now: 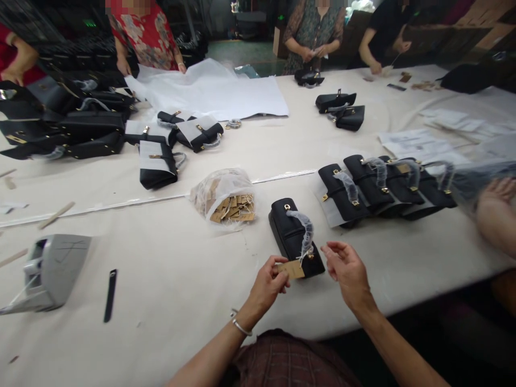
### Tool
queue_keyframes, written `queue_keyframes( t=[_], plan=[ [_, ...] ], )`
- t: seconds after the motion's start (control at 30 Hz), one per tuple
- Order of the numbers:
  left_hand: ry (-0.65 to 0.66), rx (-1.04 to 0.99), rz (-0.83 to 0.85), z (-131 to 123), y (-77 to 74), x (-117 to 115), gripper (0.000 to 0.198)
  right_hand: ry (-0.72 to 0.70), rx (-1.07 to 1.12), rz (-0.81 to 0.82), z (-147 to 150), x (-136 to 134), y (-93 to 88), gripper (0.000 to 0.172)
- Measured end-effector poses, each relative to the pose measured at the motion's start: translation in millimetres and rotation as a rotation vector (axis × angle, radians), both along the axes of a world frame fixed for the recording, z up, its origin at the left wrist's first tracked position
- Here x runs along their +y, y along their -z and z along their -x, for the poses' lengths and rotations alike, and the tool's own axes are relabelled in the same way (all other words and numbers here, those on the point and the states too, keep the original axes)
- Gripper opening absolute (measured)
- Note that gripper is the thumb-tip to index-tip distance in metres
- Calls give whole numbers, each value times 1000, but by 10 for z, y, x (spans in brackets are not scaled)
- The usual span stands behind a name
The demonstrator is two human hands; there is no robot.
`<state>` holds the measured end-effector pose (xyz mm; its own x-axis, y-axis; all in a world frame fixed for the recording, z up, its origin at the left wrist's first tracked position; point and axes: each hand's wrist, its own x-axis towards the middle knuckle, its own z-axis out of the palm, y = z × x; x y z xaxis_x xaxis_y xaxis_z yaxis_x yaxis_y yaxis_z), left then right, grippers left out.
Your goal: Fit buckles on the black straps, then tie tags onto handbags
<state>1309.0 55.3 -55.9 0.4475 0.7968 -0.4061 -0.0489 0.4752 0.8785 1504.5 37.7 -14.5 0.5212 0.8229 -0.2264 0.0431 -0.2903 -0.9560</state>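
Note:
A small black handbag [291, 234] lies on the white table [169, 279] right in front of me, its handle wrapped in white foam netting [305, 230]. My left hand [269, 282] pinches a brown paper tag [291, 269] at the bag's near end. My right hand [346, 269] hovers just right of the bag, fingers loosely curled and apart, holding nothing that I can see. A clear plastic bag of brown tags [226, 198] lies to the upper left of the handbag.
A row of several black bags [382, 185] lies to the right, near another person's hand [497, 204]. More bags are piled at the far left [68, 126]. A grey device [50, 271] and a black strap [109, 294] sit at left. Several people stand across the table.

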Motion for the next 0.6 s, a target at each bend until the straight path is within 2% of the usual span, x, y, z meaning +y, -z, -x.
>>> queue_keyframes(
  t=[0.07,0.17,0.23,0.33,0.43,0.5,0.53,0.6],
  plan=[
    [108,-15,38,11,64,-131,42,-53,-185,-51,-2,15,-35,49],
    [224,-106,88,-65,105,-288,48,-257,-346,-67,36,126,-65,54],
    [248,-141,105,-119,116,-355,48,-312,-314,-38,56,240,-41,50],
    [241,-135,106,-105,149,-382,48,-287,-228,-9,28,399,20,46],
    [109,-52,101,22,195,-307,49,-281,-170,-32,-31,481,5,50],
    [31,4,104,107,221,-238,52,-350,-74,-49,-31,487,-41,54],
    [37,19,109,133,235,-215,56,-395,-37,-51,-13,479,-57,56],
    [138,33,106,138,284,-211,58,-447,-41,-26,37,446,-39,60]
  ],
)
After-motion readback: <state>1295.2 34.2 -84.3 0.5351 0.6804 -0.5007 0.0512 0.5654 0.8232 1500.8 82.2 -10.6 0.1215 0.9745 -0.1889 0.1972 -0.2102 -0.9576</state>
